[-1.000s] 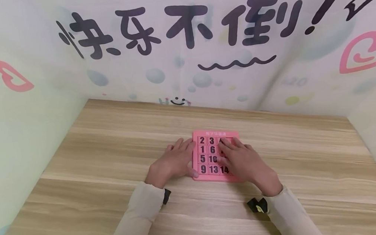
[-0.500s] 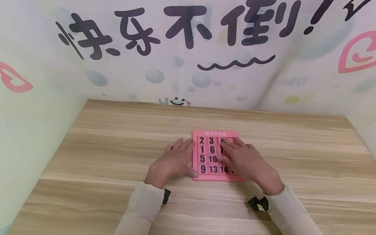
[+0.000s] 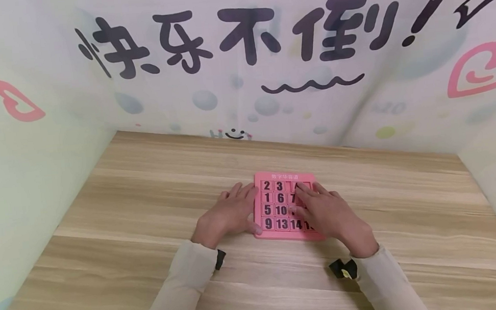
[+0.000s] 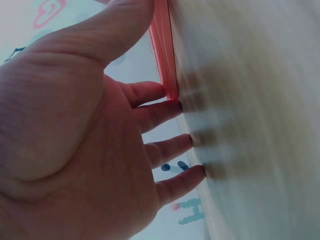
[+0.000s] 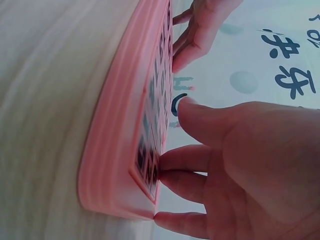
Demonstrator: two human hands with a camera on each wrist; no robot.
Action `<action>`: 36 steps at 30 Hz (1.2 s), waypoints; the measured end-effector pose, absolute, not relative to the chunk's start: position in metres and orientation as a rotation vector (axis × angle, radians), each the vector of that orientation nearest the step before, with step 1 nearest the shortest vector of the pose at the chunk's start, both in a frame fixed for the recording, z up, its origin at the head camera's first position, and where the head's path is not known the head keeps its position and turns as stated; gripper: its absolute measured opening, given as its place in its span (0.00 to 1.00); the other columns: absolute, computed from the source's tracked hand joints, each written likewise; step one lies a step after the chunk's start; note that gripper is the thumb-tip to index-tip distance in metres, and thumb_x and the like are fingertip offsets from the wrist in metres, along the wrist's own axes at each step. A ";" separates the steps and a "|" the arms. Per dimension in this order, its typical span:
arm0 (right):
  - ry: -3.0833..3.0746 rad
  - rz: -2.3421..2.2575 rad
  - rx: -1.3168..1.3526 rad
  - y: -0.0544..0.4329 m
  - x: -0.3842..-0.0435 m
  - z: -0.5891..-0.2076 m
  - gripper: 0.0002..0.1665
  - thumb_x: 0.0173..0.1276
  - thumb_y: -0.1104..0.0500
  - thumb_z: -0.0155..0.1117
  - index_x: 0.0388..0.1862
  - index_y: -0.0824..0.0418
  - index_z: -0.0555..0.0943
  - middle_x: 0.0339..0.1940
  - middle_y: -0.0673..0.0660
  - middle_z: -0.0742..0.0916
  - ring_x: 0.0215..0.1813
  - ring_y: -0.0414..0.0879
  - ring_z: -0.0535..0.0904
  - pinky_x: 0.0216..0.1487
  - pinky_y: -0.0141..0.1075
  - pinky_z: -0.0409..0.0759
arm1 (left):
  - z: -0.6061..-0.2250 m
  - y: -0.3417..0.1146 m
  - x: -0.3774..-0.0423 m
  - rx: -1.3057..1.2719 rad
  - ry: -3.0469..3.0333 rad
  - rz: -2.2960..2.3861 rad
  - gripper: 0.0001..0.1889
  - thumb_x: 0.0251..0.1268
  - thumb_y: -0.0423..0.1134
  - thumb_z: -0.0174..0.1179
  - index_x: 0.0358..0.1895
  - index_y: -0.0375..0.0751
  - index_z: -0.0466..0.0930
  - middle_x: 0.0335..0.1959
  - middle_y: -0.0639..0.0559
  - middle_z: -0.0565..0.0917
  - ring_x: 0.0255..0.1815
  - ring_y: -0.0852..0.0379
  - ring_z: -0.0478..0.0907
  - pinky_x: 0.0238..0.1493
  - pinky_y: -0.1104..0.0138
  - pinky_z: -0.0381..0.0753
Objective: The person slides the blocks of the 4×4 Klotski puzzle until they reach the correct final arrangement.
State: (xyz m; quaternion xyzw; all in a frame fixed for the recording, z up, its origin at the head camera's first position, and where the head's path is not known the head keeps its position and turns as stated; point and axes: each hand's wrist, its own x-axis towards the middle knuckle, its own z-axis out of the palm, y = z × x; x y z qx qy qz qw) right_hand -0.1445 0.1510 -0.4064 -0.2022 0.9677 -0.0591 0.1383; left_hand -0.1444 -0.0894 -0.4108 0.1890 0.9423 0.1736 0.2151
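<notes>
A pink number sliding puzzle (image 3: 260,176) lies flat on the table, its black-numbered tiles in rows. At its left side is my left hand (image 3: 231,212), the thumb at the near corner and fingertips along the edge. The left wrist view shows those fingers nearly straight beside the puzzle's side wall (image 4: 165,55), some tips down on the table. My right hand (image 3: 327,211) reaches over the puzzle's right part, fingertips on the number 4 tile (image 3: 296,186) in the top row. A gap shows between tiles 3 and 4. The right hand hides several right-hand tiles.
The wood-grain table (image 3: 153,183) extends around the puzzle on all sides. Behind it hangs a white printed cloth (image 3: 225,93) with large black characters, and pale walls stand left and right. Both sleeves carry dark wrist straps (image 3: 344,268).
My right hand has shifted slightly right, and the number 4 tile has slid right with it, leaving a gap beside tile 3. The left hand has stayed in place.
</notes>
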 end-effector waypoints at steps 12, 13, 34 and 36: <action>2.793 -0.178 -0.573 0.155 -0.144 -0.404 0.36 0.79 0.41 0.45 0.76 0.61 0.64 0.79 0.59 0.64 0.78 0.68 0.55 0.71 0.67 0.59 | -0.411 -0.089 -0.144 0.528 2.614 0.485 0.55 0.55 0.55 0.71 0.80 0.41 0.48 0.82 0.45 0.49 0.82 0.41 0.40 0.79 0.45 0.47; 2.794 -0.177 -0.573 0.156 -0.144 -0.404 0.36 0.79 0.41 0.45 0.76 0.61 0.64 0.79 0.59 0.64 0.78 0.68 0.55 0.71 0.67 0.59 | -0.411 -0.089 -0.144 0.527 2.614 0.485 0.55 0.55 0.55 0.71 0.80 0.41 0.48 0.82 0.45 0.49 0.82 0.41 0.40 0.79 0.45 0.46; 2.781 -0.133 -0.537 0.161 -0.144 -0.397 0.35 0.79 0.44 0.48 0.76 0.63 0.64 0.77 0.63 0.66 0.76 0.71 0.56 0.70 0.67 0.60 | -0.414 -0.089 -0.145 0.533 2.617 0.476 0.55 0.55 0.56 0.71 0.80 0.42 0.48 0.82 0.46 0.48 0.82 0.41 0.39 0.79 0.45 0.46; 2.781 -0.129 -0.533 0.161 -0.144 -0.397 0.35 0.79 0.44 0.48 0.76 0.63 0.64 0.78 0.62 0.66 0.77 0.71 0.55 0.70 0.67 0.60 | -0.414 -0.089 -0.145 0.533 2.618 0.468 0.55 0.55 0.56 0.71 0.80 0.42 0.47 0.82 0.46 0.48 0.82 0.41 0.40 0.79 0.45 0.47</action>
